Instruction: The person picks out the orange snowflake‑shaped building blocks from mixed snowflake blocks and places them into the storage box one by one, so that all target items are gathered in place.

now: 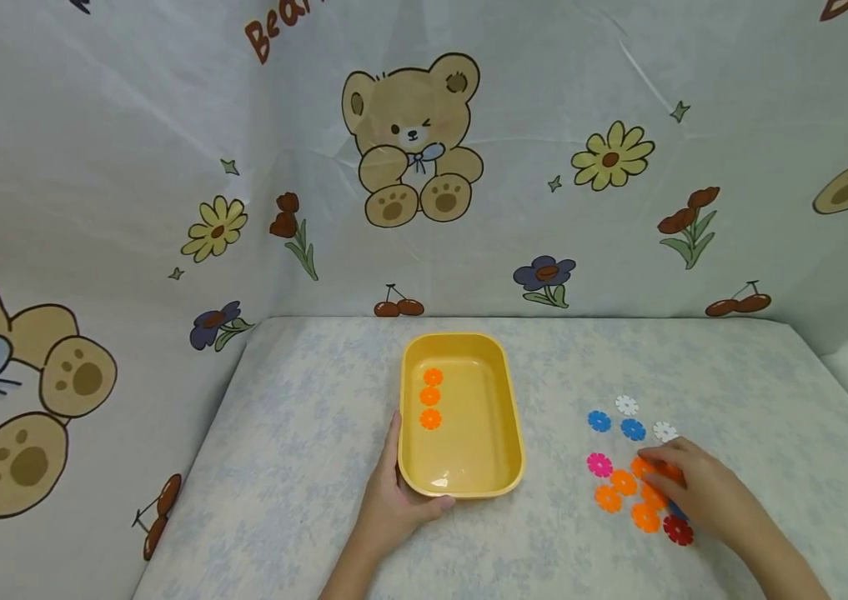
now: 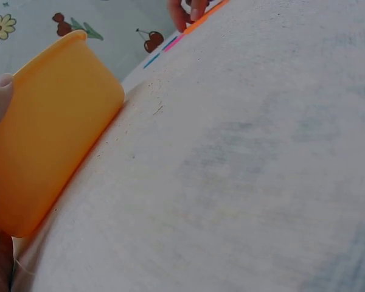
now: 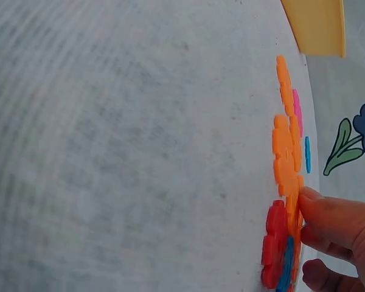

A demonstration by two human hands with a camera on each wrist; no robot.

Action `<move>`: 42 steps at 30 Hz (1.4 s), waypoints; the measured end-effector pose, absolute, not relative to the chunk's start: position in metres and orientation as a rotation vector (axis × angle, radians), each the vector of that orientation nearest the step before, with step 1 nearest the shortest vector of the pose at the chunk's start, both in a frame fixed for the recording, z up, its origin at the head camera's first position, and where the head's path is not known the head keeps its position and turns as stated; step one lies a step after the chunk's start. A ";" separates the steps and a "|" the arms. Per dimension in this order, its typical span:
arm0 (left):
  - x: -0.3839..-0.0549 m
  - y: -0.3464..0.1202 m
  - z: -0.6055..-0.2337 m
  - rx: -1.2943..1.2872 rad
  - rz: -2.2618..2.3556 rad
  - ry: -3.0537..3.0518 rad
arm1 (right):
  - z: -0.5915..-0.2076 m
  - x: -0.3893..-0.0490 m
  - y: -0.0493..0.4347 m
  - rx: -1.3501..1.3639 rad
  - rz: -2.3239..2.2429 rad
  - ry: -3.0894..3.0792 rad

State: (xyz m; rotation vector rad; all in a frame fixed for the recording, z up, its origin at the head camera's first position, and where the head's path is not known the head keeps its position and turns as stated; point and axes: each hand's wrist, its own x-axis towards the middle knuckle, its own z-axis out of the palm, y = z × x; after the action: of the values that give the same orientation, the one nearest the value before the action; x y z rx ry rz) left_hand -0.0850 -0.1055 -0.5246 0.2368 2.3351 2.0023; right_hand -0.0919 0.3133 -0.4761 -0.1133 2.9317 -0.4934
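A yellow rectangular tray (image 1: 499, 400) rests on the table, with three orange notched plastic discs (image 1: 431, 397) in a column along its left side. My left hand (image 1: 391, 504) holds the tray's near left corner, thumb along the front edge and fingers at the left side. My right hand (image 1: 704, 487) reaches down into a loose group of discs on the right, its fingertips pinching at an orange disc (image 1: 641, 467). Around it lie more orange discs (image 1: 645, 517), a red disc (image 1: 678, 530), a pink disc (image 1: 599, 465) and a partly covered blue disc (image 1: 679, 512).
Behind the orange group lie blue discs (image 1: 633, 429) and white discs (image 1: 626, 405). The pale mottled table (image 1: 281, 467) meets a cloth backdrop (image 1: 469, 267) printed with bears and flowers at its back and left.
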 end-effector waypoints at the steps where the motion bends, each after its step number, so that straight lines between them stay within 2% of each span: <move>1: -0.085 -0.105 -0.524 0.233 2.002 2.331 | -0.476 -0.092 0.313 -0.110 -0.496 2.925; 16: -0.085 -0.107 -0.525 0.235 1.990 2.342 | -0.480 -0.098 0.313 -0.043 -0.582 2.842; 34: -0.086 -0.106 -0.527 0.259 2.030 2.317 | -0.477 -0.095 0.316 -0.097 -0.488 2.884; 42: -0.086 -0.106 -0.526 0.252 2.012 2.328 | -0.470 -0.096 0.303 -0.124 -0.588 2.955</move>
State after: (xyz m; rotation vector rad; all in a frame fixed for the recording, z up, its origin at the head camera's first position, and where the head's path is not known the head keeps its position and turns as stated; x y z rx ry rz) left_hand -0.0862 -0.1062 -0.5260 0.2522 2.3277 2.0124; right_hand -0.0959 0.3033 -0.4700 -0.1242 2.9547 -0.5882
